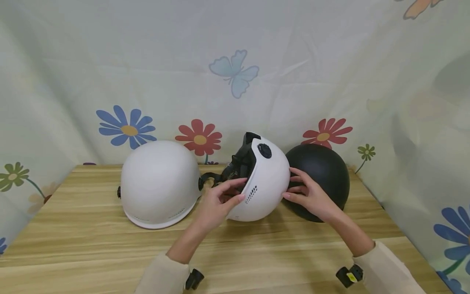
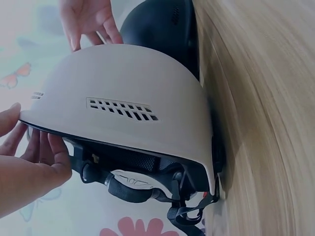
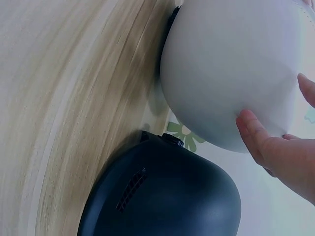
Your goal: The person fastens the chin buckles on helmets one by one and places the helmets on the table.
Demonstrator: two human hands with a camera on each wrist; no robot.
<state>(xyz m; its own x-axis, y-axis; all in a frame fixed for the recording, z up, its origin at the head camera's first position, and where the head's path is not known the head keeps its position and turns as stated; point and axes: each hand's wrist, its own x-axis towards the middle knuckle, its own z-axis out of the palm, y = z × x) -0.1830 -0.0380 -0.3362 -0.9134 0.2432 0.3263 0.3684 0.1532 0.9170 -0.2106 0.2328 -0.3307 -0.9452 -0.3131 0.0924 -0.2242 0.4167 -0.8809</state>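
Observation:
A white helmet [image 1: 269,179] is tipped on its side in the middle of the table, its opening facing left, with a black round knob and small vent slots. My left hand [image 1: 216,204] pinches its rim, thumb outside and fingers inside, as the left wrist view also shows. Black padding and a chin strap [image 2: 129,191] hang from the opening. On the crown, the fingertips of my right hand [image 1: 312,198] rest lightly, fingers fairly straight. The right palm's contact is hidden. Just behind that hand is a black helmet [image 3: 182,196].
A second white helmet [image 1: 159,183] stands upright at the left, its black side knob near the tipped helmet's straps. The wooden table [image 1: 257,261] meets a cloth backdrop [image 1: 176,73] printed with flowers and butterflies.

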